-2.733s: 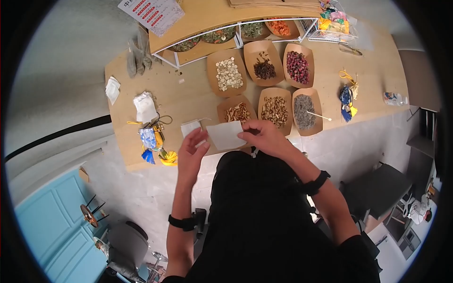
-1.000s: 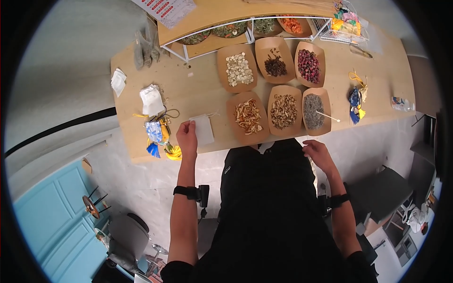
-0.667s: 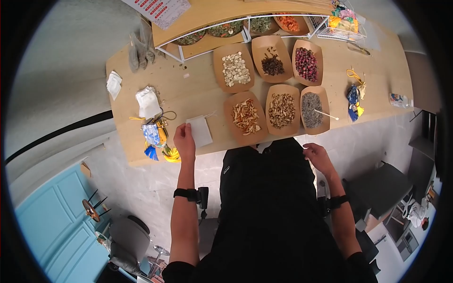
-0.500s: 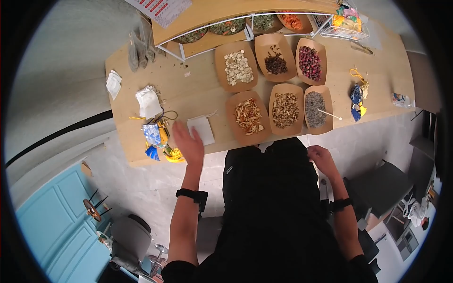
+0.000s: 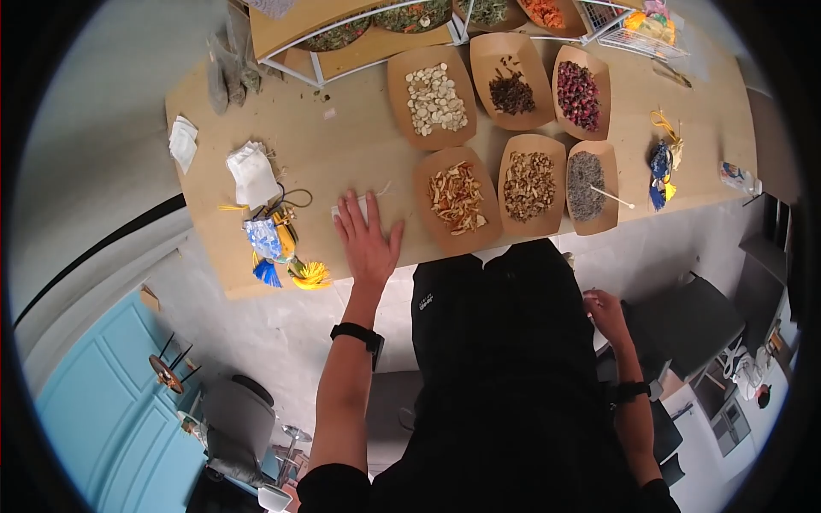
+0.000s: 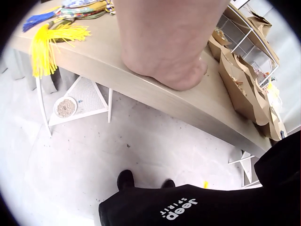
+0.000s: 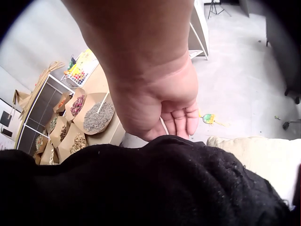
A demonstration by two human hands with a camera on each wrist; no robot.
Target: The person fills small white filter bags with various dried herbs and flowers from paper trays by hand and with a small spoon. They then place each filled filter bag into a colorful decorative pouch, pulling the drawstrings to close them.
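Observation:
Fingers spread, my left hand (image 5: 368, 239) lies palm down over a small white pouch (image 5: 339, 211) near the table's front edge; most of the pouch is hidden under it. A thin string (image 5: 384, 189) sticks out beyond the fingers. In the left wrist view the hand (image 6: 164, 47) rests at the table edge, its fingers out of sight. My right hand (image 5: 607, 315) hangs off the table beside the right thigh, fingers loosely curled and holding nothing that shows. The right wrist view shows that hand (image 7: 160, 103) just above dark cloth.
Several paper trays of dried herbs, one with sliced pieces (image 5: 458, 195) nearest, stand right of the left hand. White pouches (image 5: 252, 173) and tasselled sachets (image 5: 270, 239) lie to its left. More sachets (image 5: 659, 171) lie at the right. A shelf (image 5: 355, 58) stands behind.
My left hand, earlier pinching at the pouch's left edge, has opened and moved over it to lie flat. Before that, both hands held a white sheet. The right hand has dropped to the side.

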